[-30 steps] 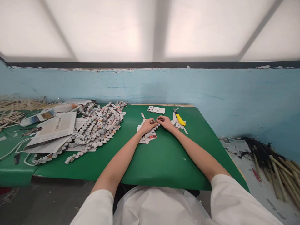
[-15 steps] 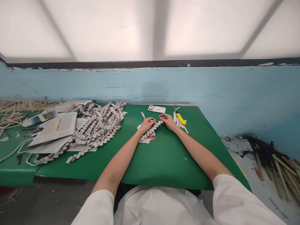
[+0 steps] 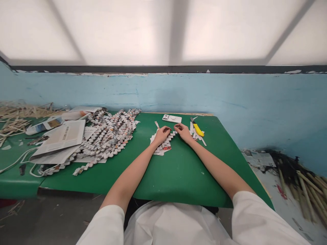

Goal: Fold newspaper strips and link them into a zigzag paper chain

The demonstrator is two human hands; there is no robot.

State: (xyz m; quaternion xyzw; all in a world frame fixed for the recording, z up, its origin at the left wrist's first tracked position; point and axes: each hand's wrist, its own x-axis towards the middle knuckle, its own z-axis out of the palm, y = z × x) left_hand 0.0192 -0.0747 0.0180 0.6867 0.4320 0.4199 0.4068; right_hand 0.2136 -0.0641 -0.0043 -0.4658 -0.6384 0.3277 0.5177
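A zigzag chain of folded newspaper strips (image 3: 169, 139) runs diagonally between my hands. My left hand (image 3: 162, 134) is closed around it, thumb and fingers bent near its upper end. Facing it, my right hand (image 3: 182, 131) pinches at the chain's right tip; the exact fingertip contact is too small to make out. Under the left hand and chain lie loose paper strips (image 3: 160, 152), one with red print. One narrow strip (image 3: 156, 125) sticks up beyond the left hand. To the right of my right hand, a yellow-handled utility knife (image 3: 198, 129) rests on cut white strips (image 3: 203, 141).
A white phone (image 3: 172, 118) lies behind my hands on the green tabletop (image 3: 176, 177). At left are a big heap of folded-paper chains (image 3: 109, 136), newspaper sheets (image 3: 62, 139), a white cord (image 3: 24, 158) and thin wooden sticks (image 3: 12, 131). Bamboo poles (image 3: 306, 194) lie at right.
My hands stay almost in place, with small finger movements at the chain's end. The whole view has shifted slightly.
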